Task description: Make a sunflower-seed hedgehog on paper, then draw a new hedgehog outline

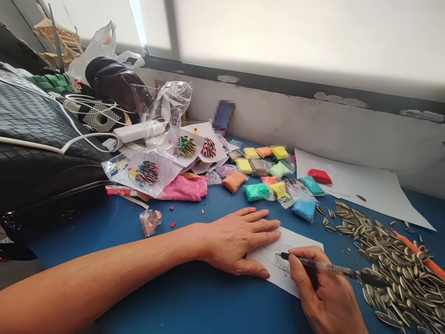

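Note:
A small sheet of white paper (266,259) lies on the blue table, with a line drawing in black on it. My left hand (239,239) rests flat over the paper's left part, fingers stretched out and slightly apart. Between the thumb and fingers of my right hand (323,283) is a black pen with a clear barrel (332,268). Its tip meets or hovers just over the drawing; I cannot tell which. Part of the sheet is hidden under both hands.
Sunflower seeds (392,264) are heaped at the right around an orange pen (419,253). Wrapped clay packets (257,191) lie behind my hands. White sheets (365,185), a pink cloth (184,188), seed-decorated papers (167,178) and a black bag (45,148) line the back and left.

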`<state>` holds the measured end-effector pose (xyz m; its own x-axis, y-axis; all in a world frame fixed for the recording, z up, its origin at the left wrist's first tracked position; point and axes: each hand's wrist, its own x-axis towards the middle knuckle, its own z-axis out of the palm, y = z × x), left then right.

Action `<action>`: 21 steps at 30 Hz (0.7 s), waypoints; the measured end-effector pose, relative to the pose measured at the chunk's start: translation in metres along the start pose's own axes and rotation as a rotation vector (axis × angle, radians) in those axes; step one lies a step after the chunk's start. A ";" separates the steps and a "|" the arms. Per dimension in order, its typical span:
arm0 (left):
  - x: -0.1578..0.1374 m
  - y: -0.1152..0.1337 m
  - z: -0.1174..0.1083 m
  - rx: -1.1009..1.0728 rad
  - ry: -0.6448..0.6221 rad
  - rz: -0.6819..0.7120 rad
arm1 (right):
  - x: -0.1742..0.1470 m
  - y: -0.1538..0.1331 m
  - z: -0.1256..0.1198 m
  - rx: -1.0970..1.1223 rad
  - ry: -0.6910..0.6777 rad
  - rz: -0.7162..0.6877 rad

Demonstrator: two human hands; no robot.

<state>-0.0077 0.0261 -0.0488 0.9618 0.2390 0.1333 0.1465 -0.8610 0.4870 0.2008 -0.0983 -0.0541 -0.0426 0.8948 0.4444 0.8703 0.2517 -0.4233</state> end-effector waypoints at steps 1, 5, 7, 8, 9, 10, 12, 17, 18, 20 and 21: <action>0.000 0.000 0.000 0.001 -0.003 -0.001 | -0.001 0.001 0.000 -0.003 -0.003 0.013; 0.000 0.001 -0.002 0.013 -0.023 -0.007 | -0.002 0.004 0.003 -0.034 0.005 0.074; 0.000 0.001 -0.002 0.016 -0.020 -0.006 | -0.003 0.004 0.005 -0.048 0.015 0.087; 0.000 0.001 -0.002 0.016 -0.017 -0.004 | -0.003 0.004 0.006 -0.053 0.017 0.089; 0.000 0.000 -0.002 0.016 -0.014 -0.003 | -0.003 0.004 0.006 -0.058 0.018 0.088; 0.000 0.000 -0.001 0.015 -0.012 -0.002 | -0.003 0.004 0.006 -0.062 0.016 0.084; 0.000 0.000 -0.001 0.015 -0.010 0.000 | -0.003 0.004 0.006 -0.065 0.013 0.067; 0.000 0.000 -0.001 0.012 -0.008 -0.002 | -0.001 0.002 0.002 -0.051 0.010 -0.033; 0.000 0.000 -0.001 0.013 -0.008 -0.002 | -0.001 0.002 0.002 -0.048 0.011 -0.055; 0.000 0.000 0.000 0.017 -0.008 0.000 | 0.000 0.001 0.001 -0.047 0.019 -0.090; 0.000 0.000 0.000 0.019 -0.007 0.001 | 0.000 0.001 0.001 -0.049 0.023 -0.101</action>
<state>-0.0081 0.0265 -0.0490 0.9635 0.2350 0.1281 0.1495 -0.8695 0.4708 0.2015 -0.0973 -0.0552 -0.1204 0.8572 0.5007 0.8854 0.3208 -0.3365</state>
